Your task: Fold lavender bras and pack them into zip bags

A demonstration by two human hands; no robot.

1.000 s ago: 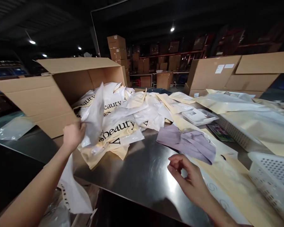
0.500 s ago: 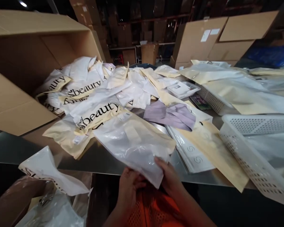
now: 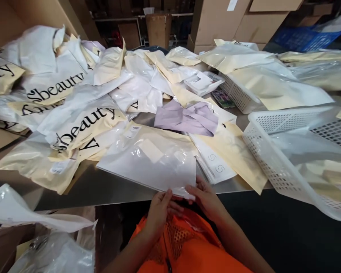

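My left hand (image 3: 159, 208) and my right hand (image 3: 206, 199) both grip the near edge of a flat white plastic packet (image 3: 153, 163) that lies on the steel table (image 3: 96, 185) just in front of me. The packet carries a small label near its top. Behind it spreads a pile of cream and white "beauty" bags (image 3: 79, 121). A lilac garment (image 3: 187, 119) lies unpacked just beyond the packet. My orange vest (image 3: 187, 246) fills the bottom of the view.
White perforated baskets (image 3: 275, 151) holding bagged items stand at the right. An open cardboard box (image 3: 31, 11) lies on its side at the far left. Loose plastic bags (image 3: 31, 216) hang below the table's front edge at left. More cartons stand behind.
My left hand pulled a white packet out of the pile and brought it toward me; both hands now hold its near edge, flat on the table. The view tilted down.
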